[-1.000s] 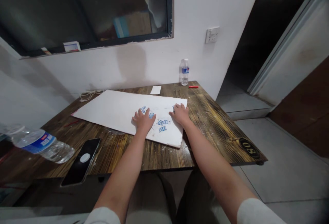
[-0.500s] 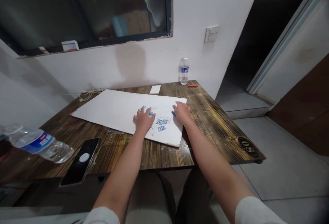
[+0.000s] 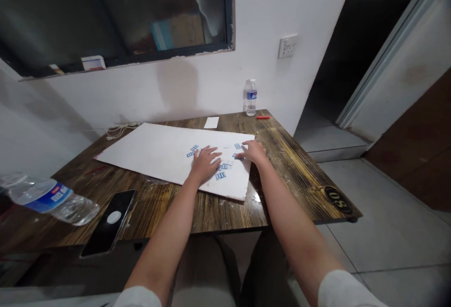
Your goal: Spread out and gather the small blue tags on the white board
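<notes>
The small blue-marked pieces (image 3: 220,175) lie on the right part of the white board (image 3: 158,140), and the step in hand looks like shifting them about with the fingertips. Done well, this probably calls for light, flat fingertip pressure, sliding one piece at a time, since such thin-looking pieces could overlap or ride under a palm. The wrists are best kept low and the push gentle, so that the board does not skid and no piece slips over its right edge, close to the right hand (image 3: 254,151).

One group sits just left of the left hand (image 3: 204,162), partly hidden by it; another lies near and right of its fingers, between the hands. On the right, one piece shows just left and far of the right hand's fingers, and another lies at its fingertips; whether they touch or pinch it, I cannot tell. The left fingers are spread wide, palm down, gripping nothing visible; what lies beneath them is hidden.

Around the board is the dark wooden table (image 3: 289,180), with a phone (image 3: 109,225) near left, a bottle (image 3: 58,199) beyond its left side, and a red pen (image 3: 262,117) far right.
</notes>
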`<state>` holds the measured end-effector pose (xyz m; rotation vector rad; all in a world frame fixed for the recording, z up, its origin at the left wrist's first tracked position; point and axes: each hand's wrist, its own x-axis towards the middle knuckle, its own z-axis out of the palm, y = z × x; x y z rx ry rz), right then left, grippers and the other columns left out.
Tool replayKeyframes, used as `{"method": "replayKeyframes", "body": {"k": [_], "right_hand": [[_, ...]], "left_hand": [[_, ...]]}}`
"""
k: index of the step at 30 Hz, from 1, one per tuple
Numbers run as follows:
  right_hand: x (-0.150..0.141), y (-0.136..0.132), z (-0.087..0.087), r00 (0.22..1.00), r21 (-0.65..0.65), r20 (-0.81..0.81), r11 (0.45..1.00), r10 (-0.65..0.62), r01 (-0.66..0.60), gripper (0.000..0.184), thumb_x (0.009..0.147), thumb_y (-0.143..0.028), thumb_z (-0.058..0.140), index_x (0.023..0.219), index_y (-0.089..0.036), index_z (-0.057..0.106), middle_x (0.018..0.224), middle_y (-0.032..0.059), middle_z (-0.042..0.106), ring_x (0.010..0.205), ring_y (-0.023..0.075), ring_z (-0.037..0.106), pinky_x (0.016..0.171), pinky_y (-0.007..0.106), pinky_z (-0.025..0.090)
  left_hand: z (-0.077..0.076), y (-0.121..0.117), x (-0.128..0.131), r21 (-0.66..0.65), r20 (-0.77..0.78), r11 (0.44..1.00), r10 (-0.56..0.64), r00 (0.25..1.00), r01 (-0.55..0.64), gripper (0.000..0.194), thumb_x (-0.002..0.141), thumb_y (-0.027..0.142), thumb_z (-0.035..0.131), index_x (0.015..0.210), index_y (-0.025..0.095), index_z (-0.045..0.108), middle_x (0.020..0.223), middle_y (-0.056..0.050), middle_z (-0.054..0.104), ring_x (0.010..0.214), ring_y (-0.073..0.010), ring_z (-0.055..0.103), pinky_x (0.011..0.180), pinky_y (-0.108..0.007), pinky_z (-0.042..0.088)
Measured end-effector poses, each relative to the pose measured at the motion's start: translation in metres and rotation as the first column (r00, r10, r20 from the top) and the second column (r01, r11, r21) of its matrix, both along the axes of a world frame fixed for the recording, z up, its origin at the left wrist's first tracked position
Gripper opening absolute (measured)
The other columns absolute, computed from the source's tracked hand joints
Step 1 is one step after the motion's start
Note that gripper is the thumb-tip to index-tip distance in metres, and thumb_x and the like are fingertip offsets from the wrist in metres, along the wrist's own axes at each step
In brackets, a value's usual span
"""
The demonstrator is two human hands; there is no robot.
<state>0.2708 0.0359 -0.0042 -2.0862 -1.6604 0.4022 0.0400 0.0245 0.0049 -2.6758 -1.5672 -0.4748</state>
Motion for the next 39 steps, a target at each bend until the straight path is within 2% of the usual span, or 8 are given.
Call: {"method": "replayKeyframes", "body": {"k": [4,10,17,24,28,32,36,39], "right_hand": [[-0.003,-0.002,0.002,0.999,0.01,0.044,1.0,0.002,-0.002,0.054,0.064,-0.064,0.077,0.106,-0.03,0.072,0.128,0.0092,0.055,0.122,0.0321,0.042,0.095,0.043,0.036],[-0.008,0.0,0.001,0.999,0.03,0.036,0.999,-0.018,0.017,0.034,0.074,-0.056,0.074,0.088,-0.025,0.076,0.117,0.0101,0.058,0.116,0.0309,0.043,0.093,0.042,0.035],[-0.01,0.002,-0.003,0.997,0.056,0.072,0.998,-0.036,0.032,0.027,0.082,-0.048,0.068,0.089,-0.024,0.076,0.112,0.0104,0.062,0.111,0.0286,0.049,0.09,0.039,0.038],[-0.006,0.003,-0.002,0.993,0.07,0.105,0.997,-0.046,0.039,0.018,0.087,-0.033,0.062,0.096,-0.023,0.075,0.109,0.0092,0.068,0.107,0.0257,0.056,0.088,0.037,0.04],[-0.001,0.002,0.004,0.997,0.004,0.08,1.0,0.007,-0.008,0.018,0.084,-0.035,0.067,0.097,-0.025,0.075,0.108,0.0085,0.069,0.108,0.0265,0.058,0.088,0.037,0.04],[0.002,-0.004,0.008,0.993,-0.058,0.097,0.996,0.068,-0.062,0.034,0.069,-0.042,0.082,0.097,-0.025,0.074,0.119,0.0105,0.064,0.113,0.0291,0.055,0.087,0.036,0.04],[0.003,-0.008,0.011,0.991,-0.088,0.098,0.993,0.091,-0.082,0.048,0.062,-0.047,0.085,0.103,-0.026,0.072,0.123,0.0116,0.06,0.116,0.031,0.052,0.089,0.036,0.039],[0.002,-0.009,0.013,0.991,-0.094,0.094,0.992,0.091,-0.082,0.049,0.061,-0.051,0.085,0.102,-0.025,0.073,0.122,0.0125,0.059,0.118,0.0331,0.048,0.09,0.038,0.038]], "left_hand": [[0.002,-0.003,0.003,0.004,0.014,0.993,-0.12,0.993,0.12,0.033,0.092,0.038,0.049,0.12,0.032,0.066,0.139,0.0,0.057,0.136,-0.0245,0.038,0.116,-0.049,0.018],[-0.005,0.002,0.002,-0.009,0.041,0.98,-0.196,0.98,0.197,0.029,0.091,0.034,0.05,0.112,0.032,0.07,0.13,-0.001,0.064,0.127,-0.0224,0.048,0.111,-0.045,0.027],[-0.006,0.005,0.003,-0.02,0.097,0.979,-0.198,0.975,0.201,0.03,0.092,0.032,0.048,0.109,0.028,0.072,0.122,-0.002,0.068,0.121,-0.0211,0.052,0.107,-0.042,0.033],[-0.005,0.005,0.002,-0.082,0.096,0.957,-0.27,0.958,0.278,0.027,0.09,0.032,0.052,0.103,0.031,0.075,0.125,-0.001,0.066,0.123,-0.0221,0.05,0.107,-0.041,0.034],[-0.007,0.005,0.0,-0.115,0.06,0.957,-0.262,0.963,0.267,0.029,0.09,0.034,0.052,0.112,0.032,0.072,0.132,-0.001,0.061,0.126,-0.0238,0.047,0.109,-0.045,0.032],[-0.013,0.007,-0.002,-0.094,0.018,0.963,-0.254,0.967,0.254,0.036,0.091,0.036,0.052,0.125,0.033,0.064,0.139,-0.003,0.055,0.13,-0.0259,0.042,0.109,-0.048,0.031],[-0.016,0.009,-0.002,-0.088,0.001,0.974,-0.21,0.978,0.209,0.047,0.089,0.043,0.054,0.134,0.029,0.057,0.144,-0.006,0.049,0.133,-0.0291,0.036,0.11,-0.05,0.03],[-0.014,0.009,-0.001,-0.096,-0.007,0.975,-0.201,0.98,0.199,0.053,0.086,0.048,0.058,0.134,0.029,0.056,0.146,-0.006,0.047,0.134,-0.0303,0.035,0.11,-0.05,0.03]]}}
